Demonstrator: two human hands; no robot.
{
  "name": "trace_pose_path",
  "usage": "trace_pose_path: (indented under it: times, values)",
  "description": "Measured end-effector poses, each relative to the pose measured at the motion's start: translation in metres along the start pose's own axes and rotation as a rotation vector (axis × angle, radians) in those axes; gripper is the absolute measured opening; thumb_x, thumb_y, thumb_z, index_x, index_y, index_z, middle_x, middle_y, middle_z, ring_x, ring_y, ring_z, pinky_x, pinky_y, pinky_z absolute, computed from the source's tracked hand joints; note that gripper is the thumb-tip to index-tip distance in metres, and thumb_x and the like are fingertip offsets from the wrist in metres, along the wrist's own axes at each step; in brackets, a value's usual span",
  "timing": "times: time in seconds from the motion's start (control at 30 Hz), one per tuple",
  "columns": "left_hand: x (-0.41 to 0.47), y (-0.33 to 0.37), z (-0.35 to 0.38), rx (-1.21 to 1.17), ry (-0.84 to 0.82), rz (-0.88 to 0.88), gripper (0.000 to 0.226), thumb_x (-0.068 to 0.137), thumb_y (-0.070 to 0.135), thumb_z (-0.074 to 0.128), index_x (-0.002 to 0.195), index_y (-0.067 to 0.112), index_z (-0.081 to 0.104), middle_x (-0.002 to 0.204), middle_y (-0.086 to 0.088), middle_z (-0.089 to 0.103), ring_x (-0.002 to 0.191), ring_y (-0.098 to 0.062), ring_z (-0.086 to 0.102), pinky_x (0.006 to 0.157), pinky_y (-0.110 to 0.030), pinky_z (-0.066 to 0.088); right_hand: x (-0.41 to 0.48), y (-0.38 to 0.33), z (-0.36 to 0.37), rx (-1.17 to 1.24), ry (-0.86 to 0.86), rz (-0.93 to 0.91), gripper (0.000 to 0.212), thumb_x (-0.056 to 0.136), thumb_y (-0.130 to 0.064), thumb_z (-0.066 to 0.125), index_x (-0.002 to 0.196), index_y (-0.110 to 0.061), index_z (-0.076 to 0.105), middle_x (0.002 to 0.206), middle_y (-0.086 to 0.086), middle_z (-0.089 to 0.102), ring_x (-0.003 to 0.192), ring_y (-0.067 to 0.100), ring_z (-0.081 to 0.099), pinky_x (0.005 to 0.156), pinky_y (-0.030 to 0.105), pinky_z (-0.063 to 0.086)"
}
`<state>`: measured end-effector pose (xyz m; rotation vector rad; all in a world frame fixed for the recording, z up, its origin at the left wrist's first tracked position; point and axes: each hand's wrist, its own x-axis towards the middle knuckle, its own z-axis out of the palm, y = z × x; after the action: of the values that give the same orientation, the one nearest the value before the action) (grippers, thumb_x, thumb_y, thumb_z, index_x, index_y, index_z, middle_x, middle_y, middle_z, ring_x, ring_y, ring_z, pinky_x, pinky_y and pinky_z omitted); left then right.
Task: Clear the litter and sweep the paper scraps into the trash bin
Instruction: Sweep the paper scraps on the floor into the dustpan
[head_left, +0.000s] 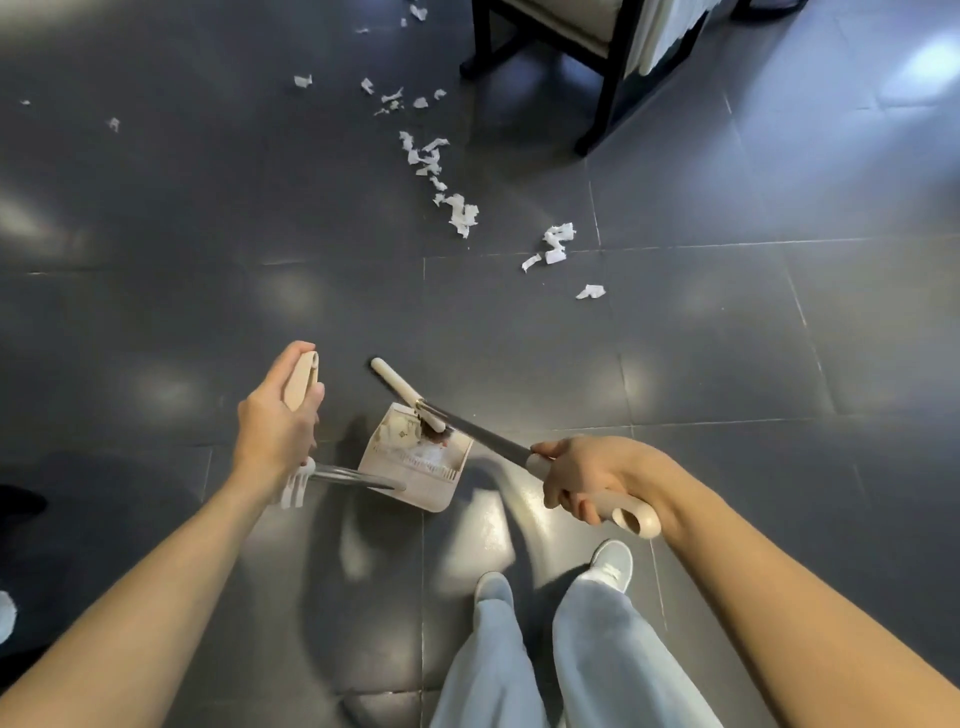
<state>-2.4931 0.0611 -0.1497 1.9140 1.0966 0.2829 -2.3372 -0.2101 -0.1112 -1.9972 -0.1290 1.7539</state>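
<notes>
Below, the left hand (275, 421) clenched the beige handle of a cream plastic dustpan (415, 467) — the right hand (587, 478) gripped a grey-shafted, beige-handled broom (485, 441), its head at the pan's far edge. Torn white paper scraps (460, 213) lay scattered on the dark grey tiled floor (727, 364) — well ahead, near a black-legged chair (608, 88).

Floor (727, 364) is logged as dark grey glossy tile, crossed by thin pale grout lines. Paper scraps (460, 213) are marked white. Dustpan (436, 496) is noted beige; broom (488, 441) cream with dark grey shaft. Trousers (597, 649) pale blue, shoes (613, 561) whitish. Chair (608, 98) black-framed, cream cushion.
</notes>
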Motion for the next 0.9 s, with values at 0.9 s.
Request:
trace_pose_path:
  times: [0.9]
  values:
    - [0.206,0.253,0.292,0.105,-0.123,0.197,0.041,0.092,0.014,0.057,0.117,0.047,0.053,0.067,0.001,0.056,0.054,-0.031,0.051,0.061,-0.038,0.051,0.071,0.026,-0.377,0.283,0.400,0.012,0.058,0.090,0.003,0.042,0.140,-0.024,0.039,0.056,0.006,0.042,0.033,0.012,0.036,0.034,0.018,0.031]
